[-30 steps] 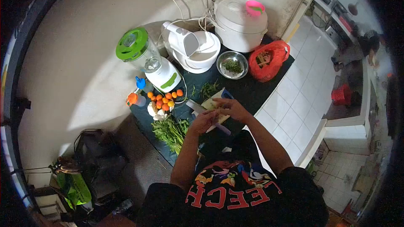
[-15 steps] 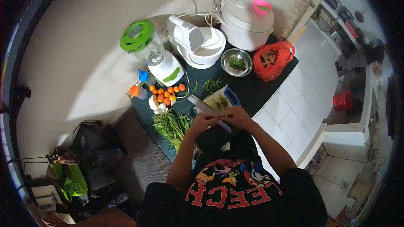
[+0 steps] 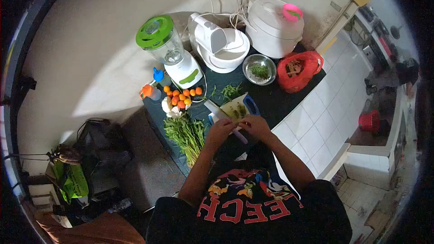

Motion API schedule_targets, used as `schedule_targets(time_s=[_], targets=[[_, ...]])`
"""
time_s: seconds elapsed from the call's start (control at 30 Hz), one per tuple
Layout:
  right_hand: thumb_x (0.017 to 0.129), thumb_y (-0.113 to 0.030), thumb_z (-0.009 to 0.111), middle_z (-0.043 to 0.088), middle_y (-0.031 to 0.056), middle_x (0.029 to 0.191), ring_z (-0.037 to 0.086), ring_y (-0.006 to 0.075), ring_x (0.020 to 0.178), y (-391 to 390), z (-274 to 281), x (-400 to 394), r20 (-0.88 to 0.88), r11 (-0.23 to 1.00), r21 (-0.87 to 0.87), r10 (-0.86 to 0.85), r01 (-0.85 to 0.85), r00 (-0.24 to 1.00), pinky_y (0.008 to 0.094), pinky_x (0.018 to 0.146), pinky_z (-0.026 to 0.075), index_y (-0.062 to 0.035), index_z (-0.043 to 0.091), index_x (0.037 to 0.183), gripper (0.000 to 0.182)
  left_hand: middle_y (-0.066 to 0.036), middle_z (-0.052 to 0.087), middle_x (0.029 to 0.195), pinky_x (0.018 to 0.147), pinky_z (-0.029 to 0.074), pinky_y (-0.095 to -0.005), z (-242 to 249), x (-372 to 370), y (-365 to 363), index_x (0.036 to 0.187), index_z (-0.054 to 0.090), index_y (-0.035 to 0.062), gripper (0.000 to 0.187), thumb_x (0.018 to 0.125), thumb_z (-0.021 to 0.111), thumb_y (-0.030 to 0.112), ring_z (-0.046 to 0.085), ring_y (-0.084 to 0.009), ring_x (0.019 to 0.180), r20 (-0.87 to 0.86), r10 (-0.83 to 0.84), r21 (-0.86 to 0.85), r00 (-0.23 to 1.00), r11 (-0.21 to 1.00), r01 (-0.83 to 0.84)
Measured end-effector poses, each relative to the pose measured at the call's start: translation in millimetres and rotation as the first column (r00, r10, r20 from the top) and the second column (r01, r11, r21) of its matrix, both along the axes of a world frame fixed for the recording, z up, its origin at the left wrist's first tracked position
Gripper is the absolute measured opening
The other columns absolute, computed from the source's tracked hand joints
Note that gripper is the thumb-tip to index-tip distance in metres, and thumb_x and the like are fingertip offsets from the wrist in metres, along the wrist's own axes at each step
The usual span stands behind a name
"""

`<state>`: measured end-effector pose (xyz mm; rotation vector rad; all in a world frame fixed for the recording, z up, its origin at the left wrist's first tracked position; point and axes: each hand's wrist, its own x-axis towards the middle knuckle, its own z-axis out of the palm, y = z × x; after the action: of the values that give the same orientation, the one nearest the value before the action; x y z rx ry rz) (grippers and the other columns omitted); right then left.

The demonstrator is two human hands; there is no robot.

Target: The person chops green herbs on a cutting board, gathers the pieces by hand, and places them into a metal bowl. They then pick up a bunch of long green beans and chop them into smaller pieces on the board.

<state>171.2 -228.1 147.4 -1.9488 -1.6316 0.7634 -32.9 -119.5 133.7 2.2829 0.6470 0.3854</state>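
Note:
Both hands meet over the near edge of a white cutting board (image 3: 234, 107) with blue ends. My left hand (image 3: 220, 132) is closed, fingertips pinched near those of my right hand (image 3: 256, 127), also closed. What they pinch is too small to make out. A knife (image 3: 213, 107) lies slantwise across the board under the fingers, its purple handle pointing towards me. Chopped greens (image 3: 242, 109) are scattered on the board. Behind it sits a small heap of cut leaves (image 3: 232, 91). A bunch of leafy greens (image 3: 185, 133) lies left of my left hand.
Orange tomatoes (image 3: 181, 97) and garlic (image 3: 172, 107) sit left of the board. Behind stand a blender (image 3: 183, 70), a stand mixer (image 3: 212, 40), a rice cooker (image 3: 273, 27), a metal bowl with chopped greens (image 3: 259, 68) and a red plastic bag (image 3: 294, 79). The table's right edge borders a tiled floor.
The view has shifted slightly, so the table things sit a little further right. My hands stay together over the board, with the left fingers moved slightly. The knife still lies there.

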Motion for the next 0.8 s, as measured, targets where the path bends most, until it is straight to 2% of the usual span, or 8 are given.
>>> schedule_targets(time_s=[0.17,0.2,0.27,0.4,0.47,0.57,0.67,0.8], targets=[[0.099,-0.039,0.063,0.071,0.0136,0.099,0.07,0.0362,0.094,1.5,6.3,3.4,0.032,1.0,0.018,0.016,-0.016,0.999,0.0487,0.082,0.056,-0.0122,0.077,0.105,0.031,-0.013,0.069,0.105,0.083,0.056,-0.0459,-21.1,-2.1,5.2,0.108,0.074,0.0105,0.018,0.096,0.069,0.023,0.069,-0.0343,0.099,0.08,-0.142,0.256,0.987,0.96,0.117],[0.099,-0.039,0.064,0.071,0.0134,0.099,0.07,0.0363,0.093,0.0,5.2,3.9,0.04,0.998,0.049,0.025,-0.027,0.999,0.0487,0.081,0.056,-0.0118,0.077,0.105,0.031,-0.013,0.069,0.105,0.083,0.056,-0.0459,-25.6,-1.2,5.6,0.108,0.074,0.0105,0.018,0.096,0.069,0.023,0.069,-0.0343,0.099,0.079,-0.145,0.253,0.986,0.96,0.121],[0.099,-0.039,0.064,0.071,0.0133,0.098,0.07,0.0365,0.093,-3.4,2.3,2.7,0.044,0.997,0.077,0.029,-0.032,0.999,0.0488,0.081,0.056,-0.0115,0.076,0.105,0.031,-0.015,0.069,0.108,0.087,0.055,-0.0472,-34.7,-0.6,5.0,0.113,0.073,0.01,0.024,0.095,0.071,0.025,0.067,-0.0355,0.102,-0.002,-0.068,0.069,0.998,0.995,0.068],[0.099,-0.039,0.063,0.07,0.0134,0.098,0.07,0.0365,0.092,-1.6,-2.6,3.6,0.103,0.999,0.049,0.019,-0.024,0.995,0.0486,0.08,0.056,-0.0109,0.075,0.104,0.031,-0.015,0.069,0.11,0.088,0.055,-0.0487,-21.1,-4.5,3.6,0.119,0.071,0.0083,0.032,0.094,0.072,0.028,0.066,-0.0369,0.101,0.079,0.056,0.018,0.995,0.998,-0.057],[0.1,-0.039,0.063,0.07,0.0137,0.098,0.07,0.0368,0.092,2.2,0.2,4.2,0.088,0.999,0.033,0.03,-0.033,0.996,0.0486,0.08,0.056,-0.0108,0.075,0.104,0.031,-0.015,0.071,0.112,0.09,0.056,-0.0468,-12.1,-1.5,7.7,0.131,0.067,0.012,0.041,0.094,0.074,0.03,0.068,-0.0369,0.106,0.183,0.0,0.237,0.983,0.971,-0.044],[0.1,-0.041,0.062,0.07,0.0138,0.098,0.07,0.0369,0.092,6.7,4.1,4.1,0.094,0.997,-0.056,0.059,-0.054,0.994,0.0481,0.081,0.057,-0.0113,0.076,0.104,0.033,-0.015,0.072,0.113,0.091,0.056,-0.0471,-10.2,5.9,4.3,0.135,0.064,0.0125,0.045,0.094,0.074,0.028,0.068,-0.0371,0.105,0.102,-0.063,0.252,0.993,0.967,0.035],[0.102,-0.043,0.06,0.071,0.0144,0.099,0.07,0.0376,0.092,5.9,0.6,5.5,0.059,0.996,-0.078,0.049,-0.044,0.997,0.0488,0.082,0.057,-0.0112,0.076,0.104,0.036,-0.014,0.072,0.115,0.09,0.056,-0.046,-42.0,8.2,-2.5,0.134,0.065,0.0115,0.044,0.093,0.074,0.025,0.069,-0.036,0.104,0.002,-0.029,0.26,1.0,0.965,0.028],[0.099,-0.04,0.065,0.071,0.014,0.094,0.07,0.036,0.087,5.7,-8.6,11.6,0.006,0.999,0.037,-0.027,0.027,1.0,0.0471,0.077,0.055,-0.0095,0.077,0.1,0.033,-0.013,0.072,0.112,0.088,0.057,-0.0457,-32.5,14.6,1.9,0.134,0.065,0.011,0.044,0.092,0.074,0.021,0.069,-0.0345,0.104,0.106,-0.118,0.31,0.987,0.947,0.08]])
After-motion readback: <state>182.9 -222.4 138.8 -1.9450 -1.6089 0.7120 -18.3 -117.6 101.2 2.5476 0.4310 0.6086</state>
